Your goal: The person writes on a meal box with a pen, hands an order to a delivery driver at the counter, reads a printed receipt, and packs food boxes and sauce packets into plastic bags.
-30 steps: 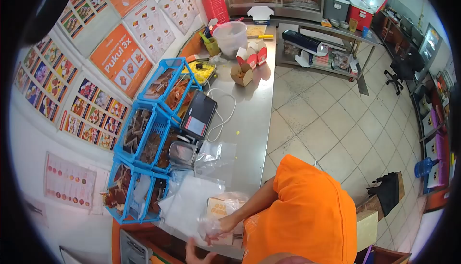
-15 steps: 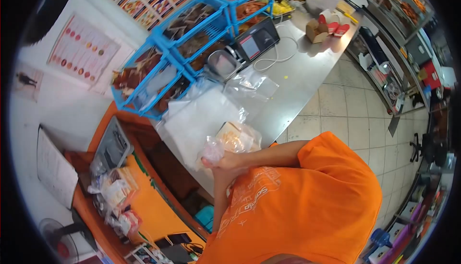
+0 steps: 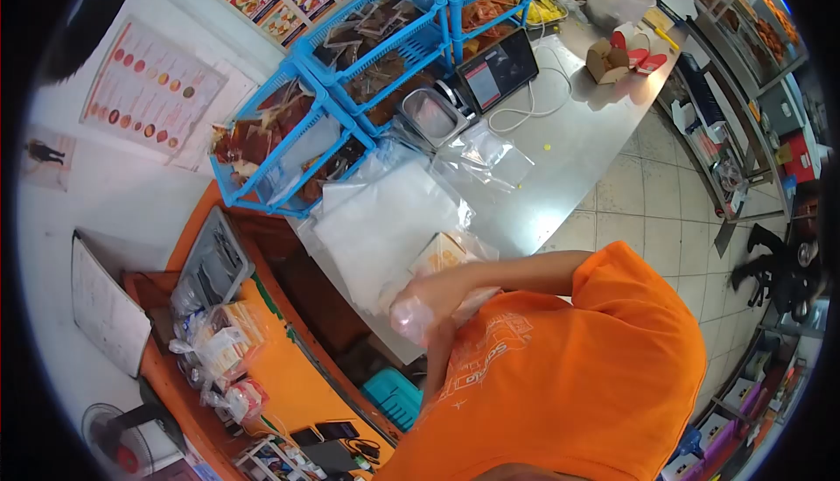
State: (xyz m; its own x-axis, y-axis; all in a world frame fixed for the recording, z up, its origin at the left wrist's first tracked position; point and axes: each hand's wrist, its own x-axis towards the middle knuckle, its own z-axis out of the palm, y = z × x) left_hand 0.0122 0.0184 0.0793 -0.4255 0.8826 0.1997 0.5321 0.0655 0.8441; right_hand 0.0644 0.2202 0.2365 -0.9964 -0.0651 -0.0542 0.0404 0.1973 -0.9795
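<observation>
At the near edge of the steel counter, my right hand (image 3: 446, 291) is closed around a bunched, pinkish clear plastic bag (image 3: 409, 318). What the bag contains cannot be made out. My left hand (image 3: 439, 334) comes up from below against the same bag, mostly covered by the right hand, so its fingers are hidden. Partly behind my right forearm, a white-and-orange food box (image 3: 440, 254) sits in another clear plastic bag. Beside it lies a stack of white translucent plastic bags (image 3: 385, 223).
Blue stacked baskets (image 3: 372, 48) of packets line the wall side, with a tablet terminal (image 3: 497, 74) and a metal container (image 3: 431, 119) nearby. Paper food boxes (image 3: 607, 63) stand farther along the steel counter (image 3: 560, 166). A lower orange shelf (image 3: 302, 372) holds bagged goods at left.
The view has shifted, so the counter's contents appear farther right. My right hand has swung over the bunched bag and now covers more of my left hand and the boxed bag.
</observation>
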